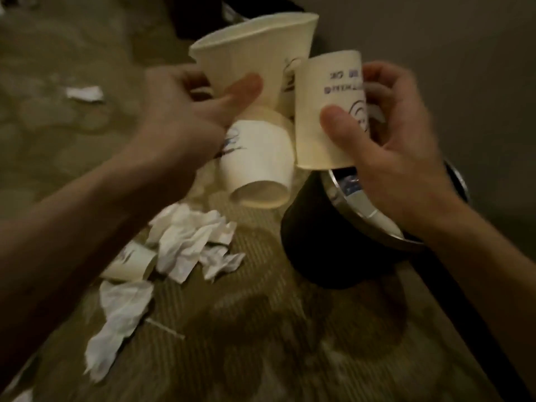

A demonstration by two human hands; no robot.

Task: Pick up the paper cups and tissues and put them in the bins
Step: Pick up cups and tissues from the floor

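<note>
Above the carpet (pixel 261 343), beside the wall (pixel 435 30), both hands were up, each holding paper cups.

- Left hand (pixel 179 111): fingers curled, thumb (pixel 246 85) pressed flat against the side of the wide cup (pixel 255 50). This cup was held mouth up and tilted. The lower cup (pixel 258 169) hung just under the same hand, mouth facing down and toward the camera. Which fingers held it could not be told, as they were hidden.
- Right hand (pixel 391 158): pinched the inverted cup (pixel 313 134), with the thumb on its near side and curled fingers behind. Its print read upside down. The cup touched or nearly touched the wide cup; blur prevented a firmer call.
- Bin (pixel 313 242): black, with a metal rim, standing on the carpet directly beneath the right hand. The inverted cup's mouth was just over its rim. White and bluish items showed inside.
- On the floor: a crumpled tissue pile (pixel 188 236) lay left of the bin. A fallen cup (pixel 130 262) lay on its side against the pile, partly under the left forearm. A long tissue (pixel 121 314) was nearer the camera. A small tissue scrap (pixel 85 93) lay well apart, far left.
</note>
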